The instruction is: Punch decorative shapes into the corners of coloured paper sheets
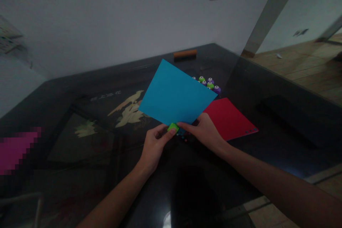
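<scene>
Both my hands met at the near edge of the blue paper (175, 94), which I held tilted above the dark table (267, 139). My left hand (155, 146) had its grip closed on a small green punch (173, 127), pressed against that edge. My right hand (205, 131) pinched the paper just beside the punch. Under the paper's right side lay a red sheet (229, 119), and beyond it a cluster of green and purple punches (210, 83).
</scene>
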`<state>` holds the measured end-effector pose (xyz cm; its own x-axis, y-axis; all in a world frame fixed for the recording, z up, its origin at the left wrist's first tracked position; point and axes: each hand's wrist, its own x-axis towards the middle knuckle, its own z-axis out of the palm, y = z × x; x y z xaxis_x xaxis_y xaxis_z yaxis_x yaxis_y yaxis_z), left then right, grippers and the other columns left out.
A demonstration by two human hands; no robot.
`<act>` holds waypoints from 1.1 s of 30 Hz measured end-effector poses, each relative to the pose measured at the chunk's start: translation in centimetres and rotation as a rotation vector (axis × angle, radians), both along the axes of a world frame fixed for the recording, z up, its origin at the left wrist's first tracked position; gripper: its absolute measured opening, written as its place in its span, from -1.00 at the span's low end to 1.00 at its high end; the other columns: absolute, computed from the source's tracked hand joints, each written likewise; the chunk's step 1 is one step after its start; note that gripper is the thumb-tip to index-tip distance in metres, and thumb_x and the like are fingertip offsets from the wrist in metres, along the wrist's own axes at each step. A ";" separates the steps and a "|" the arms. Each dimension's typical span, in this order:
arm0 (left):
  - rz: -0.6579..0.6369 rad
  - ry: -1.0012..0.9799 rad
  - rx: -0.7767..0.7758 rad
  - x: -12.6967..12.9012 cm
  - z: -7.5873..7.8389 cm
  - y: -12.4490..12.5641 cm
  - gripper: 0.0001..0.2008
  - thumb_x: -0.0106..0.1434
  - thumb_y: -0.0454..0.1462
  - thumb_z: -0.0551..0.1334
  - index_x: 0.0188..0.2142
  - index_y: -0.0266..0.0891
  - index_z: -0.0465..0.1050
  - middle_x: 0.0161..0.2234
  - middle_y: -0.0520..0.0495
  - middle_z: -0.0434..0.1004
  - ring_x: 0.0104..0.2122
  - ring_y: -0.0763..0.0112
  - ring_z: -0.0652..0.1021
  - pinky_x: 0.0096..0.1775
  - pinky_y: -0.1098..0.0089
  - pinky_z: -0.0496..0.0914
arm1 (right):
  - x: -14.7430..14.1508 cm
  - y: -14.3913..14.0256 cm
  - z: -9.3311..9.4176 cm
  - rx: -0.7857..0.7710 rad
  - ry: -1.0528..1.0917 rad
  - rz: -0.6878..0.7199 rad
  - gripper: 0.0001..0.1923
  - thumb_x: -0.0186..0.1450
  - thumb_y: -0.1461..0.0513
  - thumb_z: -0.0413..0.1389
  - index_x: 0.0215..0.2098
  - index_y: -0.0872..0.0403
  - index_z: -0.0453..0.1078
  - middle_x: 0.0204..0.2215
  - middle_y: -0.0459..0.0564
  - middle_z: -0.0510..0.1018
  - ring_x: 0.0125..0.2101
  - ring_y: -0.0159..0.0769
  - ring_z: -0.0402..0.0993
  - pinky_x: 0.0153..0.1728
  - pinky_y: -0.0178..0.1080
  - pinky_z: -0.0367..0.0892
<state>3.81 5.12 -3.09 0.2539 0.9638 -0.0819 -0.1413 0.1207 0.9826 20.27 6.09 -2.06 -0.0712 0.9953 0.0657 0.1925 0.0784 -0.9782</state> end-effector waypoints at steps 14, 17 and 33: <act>-0.012 0.041 0.038 0.0 -0.1 0.2 -0.77 0.14 -0.20 0.31 -0.22 -0.24 0.54 -0.24 -0.07 0.61 -0.20 0.33 0.54 -0.11 0.35 0.36 | 0.0 0.0 -0.1 0.011 0.015 0.003 -0.78 0.09 0.13 0.22 -0.52 0.13 0.39 -0.54 -0.01 0.55 -0.56 -0.32 0.45 -0.56 -0.31 0.32; -0.009 0.046 0.037 -0.1 -0.2 0.3 -0.77 0.13 -0.20 0.31 -0.22 -0.25 0.54 -0.24 -0.08 0.61 -0.20 0.32 0.54 -0.10 0.34 0.35 | 0.0 0.0 -0.1 -0.010 0.016 0.002 -0.78 0.09 0.13 0.22 -0.50 0.14 0.39 -0.55 -0.01 0.54 -0.58 -0.33 0.44 -0.57 -0.32 0.31; -0.029 0.020 -0.037 0.0 -0.4 0.3 -0.74 0.10 -0.18 0.32 -0.23 -0.27 0.52 -0.24 -0.11 0.59 -0.20 0.28 0.54 -0.06 0.27 0.32 | 0.1 0.3 -0.2 0.043 -0.022 -0.032 -0.81 0.08 0.16 0.21 -0.52 0.14 0.39 -0.51 0.00 0.55 -0.53 -0.33 0.41 -0.50 -0.30 0.29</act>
